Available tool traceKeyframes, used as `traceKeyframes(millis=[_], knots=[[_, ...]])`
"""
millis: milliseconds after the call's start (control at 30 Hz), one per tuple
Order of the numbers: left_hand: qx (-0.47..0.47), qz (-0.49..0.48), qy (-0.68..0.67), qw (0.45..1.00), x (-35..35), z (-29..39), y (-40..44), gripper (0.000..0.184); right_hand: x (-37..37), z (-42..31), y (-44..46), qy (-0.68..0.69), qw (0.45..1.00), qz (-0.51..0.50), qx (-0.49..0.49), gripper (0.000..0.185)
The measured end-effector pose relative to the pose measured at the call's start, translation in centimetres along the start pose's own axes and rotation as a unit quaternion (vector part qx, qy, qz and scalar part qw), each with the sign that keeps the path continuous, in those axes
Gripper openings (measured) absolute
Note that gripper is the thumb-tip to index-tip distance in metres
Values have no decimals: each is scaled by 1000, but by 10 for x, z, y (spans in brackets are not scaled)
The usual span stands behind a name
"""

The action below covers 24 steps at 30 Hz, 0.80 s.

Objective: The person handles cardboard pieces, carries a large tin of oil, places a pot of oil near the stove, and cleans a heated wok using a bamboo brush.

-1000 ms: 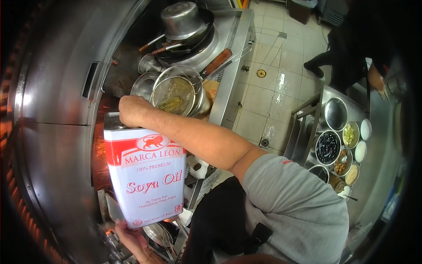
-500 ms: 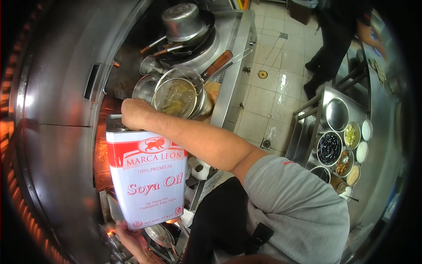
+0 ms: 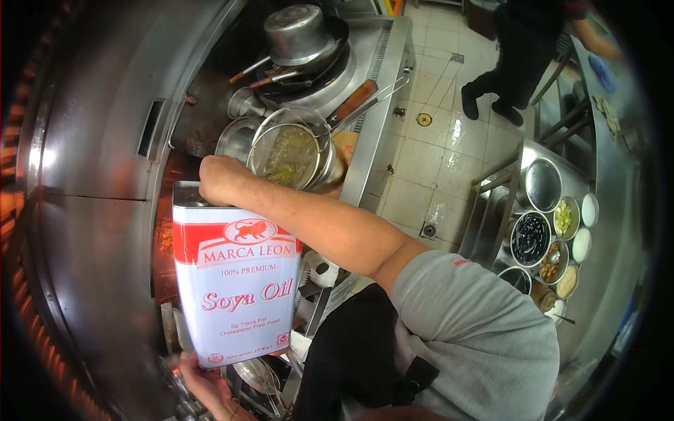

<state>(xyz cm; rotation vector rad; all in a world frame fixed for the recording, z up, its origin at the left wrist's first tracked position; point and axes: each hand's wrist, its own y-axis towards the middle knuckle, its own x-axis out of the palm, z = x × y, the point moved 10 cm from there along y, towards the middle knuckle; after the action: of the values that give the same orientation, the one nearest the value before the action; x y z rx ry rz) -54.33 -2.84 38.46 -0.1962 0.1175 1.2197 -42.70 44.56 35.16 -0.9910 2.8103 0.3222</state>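
Soya oil tin (image 3: 239, 281) at 8 o'clock, basically same spot as before; your left hand (image 3: 205, 384) grips its bottom corner at 7, right hand (image 3: 223, 181) clenched on top near 9. Co-worker (image 3: 525, 59) at 2 edged toward 1.

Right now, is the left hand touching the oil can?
Touching: the head view shows the left hand against the oil can at its bottom corner, without visible gap.
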Motion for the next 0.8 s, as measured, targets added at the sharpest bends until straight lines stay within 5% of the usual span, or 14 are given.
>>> traceKeyframes(millis=[200, 800], knots=[[6, -11, -3, 1000, 2, 5, 5, 55, 2, 6, 2, -3, 1000, -4, 4, 24], [13, -42, -2, 999, 18, 23, 1, 36, -12, 6, -8, 17, 1000, 23, 3, 25]])
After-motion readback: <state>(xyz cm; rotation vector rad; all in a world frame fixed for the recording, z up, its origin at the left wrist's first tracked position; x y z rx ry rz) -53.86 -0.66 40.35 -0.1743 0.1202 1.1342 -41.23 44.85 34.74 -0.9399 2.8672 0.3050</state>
